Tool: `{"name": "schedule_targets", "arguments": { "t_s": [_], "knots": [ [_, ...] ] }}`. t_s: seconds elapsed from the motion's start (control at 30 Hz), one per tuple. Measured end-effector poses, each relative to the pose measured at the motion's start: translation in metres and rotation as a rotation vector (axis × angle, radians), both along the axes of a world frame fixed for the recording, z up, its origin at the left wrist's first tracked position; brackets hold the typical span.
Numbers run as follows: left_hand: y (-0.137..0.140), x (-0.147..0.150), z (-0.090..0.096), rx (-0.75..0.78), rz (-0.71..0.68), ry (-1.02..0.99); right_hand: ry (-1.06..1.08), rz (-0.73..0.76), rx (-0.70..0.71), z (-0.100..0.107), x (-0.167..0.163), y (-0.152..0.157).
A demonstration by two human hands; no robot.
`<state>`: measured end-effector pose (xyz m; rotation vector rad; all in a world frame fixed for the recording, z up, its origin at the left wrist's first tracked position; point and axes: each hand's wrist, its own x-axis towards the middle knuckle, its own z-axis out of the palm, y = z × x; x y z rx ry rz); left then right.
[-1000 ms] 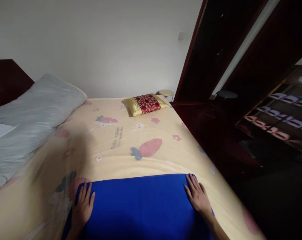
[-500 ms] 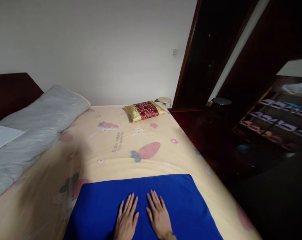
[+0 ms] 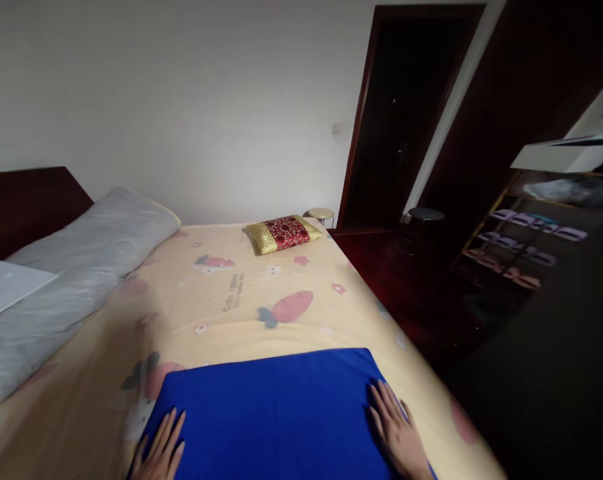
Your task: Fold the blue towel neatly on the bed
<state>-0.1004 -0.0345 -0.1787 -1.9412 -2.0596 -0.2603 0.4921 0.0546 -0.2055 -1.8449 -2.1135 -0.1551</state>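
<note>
Well, there is a big blue cloth (image 3: 276, 407) lying flat on the bed (image 3: 341, 333), right in front of the person, and from here I can't see its near end. Think of a clock drawn on that cloth, with twelve pointing away from the person. The left hand (image 3: 158, 450) is at eight o'clock, palm down on the cloth's left edge, its fingers straight and a little bit apart. The right hand (image 3: 396, 433) is at three o'clock on the right edge, palm down too, with its fingers spread a little. Both hands look like they rest on the cloth, but I can't tell how hard they push. The bed has a yellow sheet with pink carrots, flowers and bunnies, and some words too blurry to read. Far off at twelve o'clock lies a little gold and red pillow (image 3: 284, 233). A long gray pillow (image 3: 91, 267) is at ten o'clock, with a flat white thing (image 3: 16, 287) lying on it. Just past the bed, a bit after twelve, stands a stool (image 3: 321, 213) with a pale top. A dark stool (image 3: 426, 214) is between one and two, near a brown door (image 3: 411, 120). At two o'clock, a rack holds rows of pink and purple shoes (image 3: 526, 281).
</note>
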Motion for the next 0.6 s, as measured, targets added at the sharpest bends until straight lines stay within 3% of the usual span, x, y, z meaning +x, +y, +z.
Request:
{"name": "schedule_targets", "arguments": {
  "t_s": [0.17, 0.27, 0.33, 0.4, 0.47, 0.6],
  "knots": [
    [0.024, 0.12, 0.03, -0.119, -0.259, -0.054, 0.106, 0.294, -0.025, 0.026, -0.14, -0.017],
    [0.029, 0.186, 0.022, -0.146, -0.411, -0.117, 0.167, 0.404, -0.037, 0.021, -0.207, -0.031],
    [0.028, 0.207, 0.007, -0.175, -0.437, -0.161, 0.185, 0.445, -0.041, 0.012, -0.224, -0.035],
    [0.023, 0.204, -0.006, -0.208, -0.399, -0.2, 0.195, 0.44, -0.054, 0.004, -0.216, -0.035],
    [0.015, 0.179, -0.012, -0.226, -0.289, -0.218, 0.203, 0.36, -0.075, -0.001, -0.187, -0.033],
    [-0.021, 0.098, 0.002, -0.203, 0.108, -0.166, 0.198, -0.003, -0.089, -0.011, -0.096, -0.031]
  ]
}}
